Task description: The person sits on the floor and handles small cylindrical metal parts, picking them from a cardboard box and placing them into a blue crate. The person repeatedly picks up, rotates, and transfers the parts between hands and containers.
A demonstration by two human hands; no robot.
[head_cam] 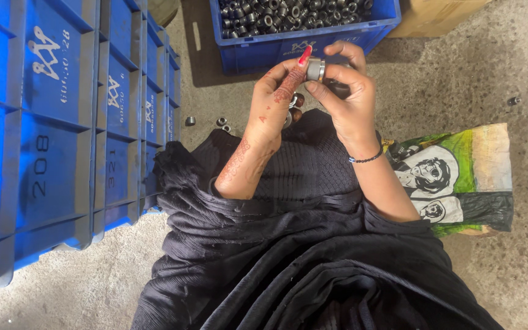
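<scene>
The black garment (300,244) on the person's lap lies nearest to the camera, and its folds fill the lower part of the view. I take the blue crate (304,43) with the metal parts as the landmark, at the top of the view.

Left of this crate, and much bigger, the stack of blue crates (62,122) stands on edge on the concrete floor (508,263). Right of the crate and nearer to the person a printed green bag (459,177) lies flat on the floor. Behind the crate to the right a corner of a cardboard box (435,15) shows.

Just in front of the crate the two hands meet. The right hand (349,98) pinches a small metal ring (316,68) between thumb and fingers. The left hand (273,104) has its fingers curled, one fingertip touches the ring's side, and it seems to keep some more rings in the palm, partly hidden.

In front of the crate to the left, a few loose rings (221,122) lie on the floor.

I judge the ring as steel: stiff, not fragile, heavy for its size, smooth and perhaps oily, so slippery. The best hold is probably across the outer wall with fingertips opposite each other, as it is held here.
</scene>
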